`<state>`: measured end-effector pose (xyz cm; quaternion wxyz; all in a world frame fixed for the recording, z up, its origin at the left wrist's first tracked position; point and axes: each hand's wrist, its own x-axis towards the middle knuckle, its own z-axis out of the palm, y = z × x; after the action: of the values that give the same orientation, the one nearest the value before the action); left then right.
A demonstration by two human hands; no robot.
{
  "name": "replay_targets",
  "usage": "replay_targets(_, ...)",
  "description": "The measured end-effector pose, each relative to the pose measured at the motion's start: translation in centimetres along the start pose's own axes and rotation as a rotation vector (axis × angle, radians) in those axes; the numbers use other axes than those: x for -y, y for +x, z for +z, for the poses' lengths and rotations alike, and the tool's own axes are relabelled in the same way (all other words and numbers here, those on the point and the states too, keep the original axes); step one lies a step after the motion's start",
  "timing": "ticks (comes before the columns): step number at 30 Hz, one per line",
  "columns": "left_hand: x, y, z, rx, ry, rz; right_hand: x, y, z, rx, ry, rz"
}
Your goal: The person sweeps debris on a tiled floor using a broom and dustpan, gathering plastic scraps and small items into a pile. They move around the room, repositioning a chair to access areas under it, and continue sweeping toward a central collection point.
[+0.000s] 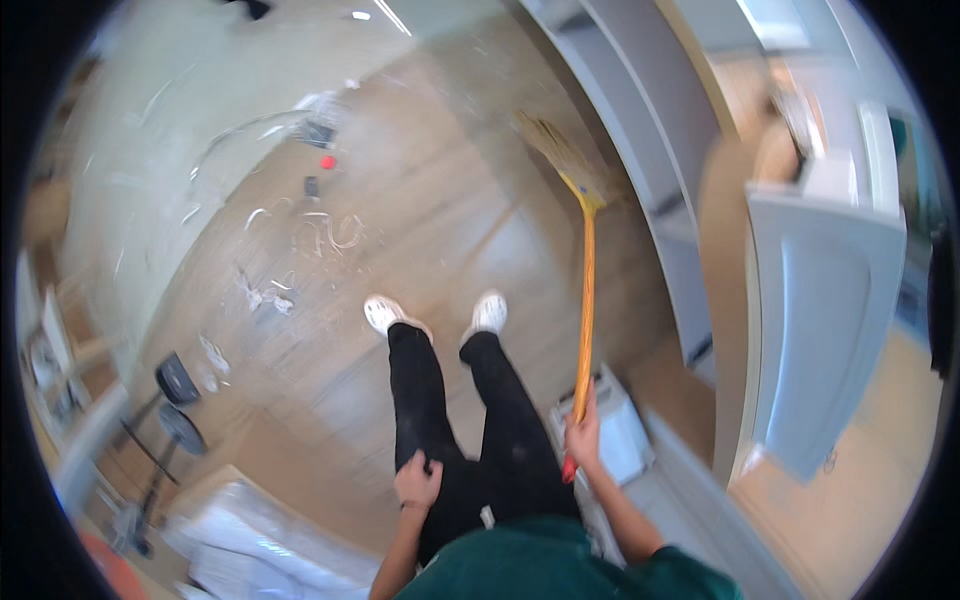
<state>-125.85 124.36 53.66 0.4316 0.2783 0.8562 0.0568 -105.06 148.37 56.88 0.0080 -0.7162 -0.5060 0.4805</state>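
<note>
My right hand (583, 435) is closed around the orange handle of a broom (589, 300), near its red end. The broom's straw bristles (562, 150) rest at the upper right, over the floor beside a white cabinet frame; its collar is yellow. In front of my left thigh is my left hand (420, 480), fingers curled; a small dark thing shows at its fingers, too unclear to name. Scraps of white strapping (337, 234), crumpled plastic (262, 296) and a small red object (328, 162) lie on the wood-look floor, ahead and to the left of my white shoes.
A tall white cabinet frame (637, 97) runs along the right, with a pale panel (825, 322) beyond it. A white box-like object (615, 427) stands by my right hand. Plastic-wrapped packages (262, 536) lie at lower left, near a dark-ended metal stand (178, 379). Plastic and debris (319, 120) lie further ahead.
</note>
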Motion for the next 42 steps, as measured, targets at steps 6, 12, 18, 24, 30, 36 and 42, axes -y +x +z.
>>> replay_targets(6,-2.0,0.2,-0.9,0.063,0.09,0.112,-2.1,-11.4,-9.6,-0.082,0.518,0.461)
replay_targets(12,-3.7,-0.1,-1.3,0.121,0.109,0.137,-12.5,-6.2,-12.7,-0.34,0.821,0.54)
replay_targets(18,-2.8,-1.2,-1.8,0.188,0.087,0.056,-21.5,12.8,-9.6,-0.028,1.063,0.666)
replay_targets(24,-3.8,-2.3,-3.7,0.159,0.092,0.058,-0.2,12.8,4.8,0.391,1.448,0.614)
replay_targets(30,-6.8,-2.3,-5.4,0.03,-0.036,0.166,20.8,14.3,5.5,0.427,1.51,0.507)
replay_targets(36,-7.0,-0.8,-6.6,0.095,-0.235,0.164,13.5,8.6,-5.8,0.912,1.545,0.38)
replay_targets(42,-3.4,0.3,-7.8,0.089,-0.359,0.106,3.8,-11.0,-17.7,0.557,0.795,0.186)
